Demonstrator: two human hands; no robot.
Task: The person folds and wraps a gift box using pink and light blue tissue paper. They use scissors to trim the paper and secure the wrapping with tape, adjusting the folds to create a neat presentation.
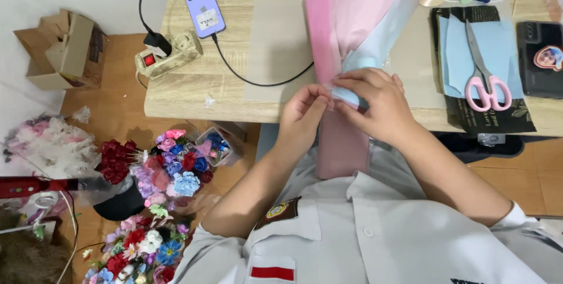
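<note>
At the near edge of the bench (193,93), the pink and pale blue paper wrap (352,20) is being pinched at its narrow waist by the left hand (302,117) and clasped by the right hand (378,105), apparently to keep the folds gathered. Pink-handled scissors (484,70) are lying to the right, a charging phone (204,9) far left, artificial flowers (170,167) on the floor.

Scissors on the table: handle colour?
Pink handles on the scissors, with grey metal blades; shown in the head view, lying on light blue paper.
</note>
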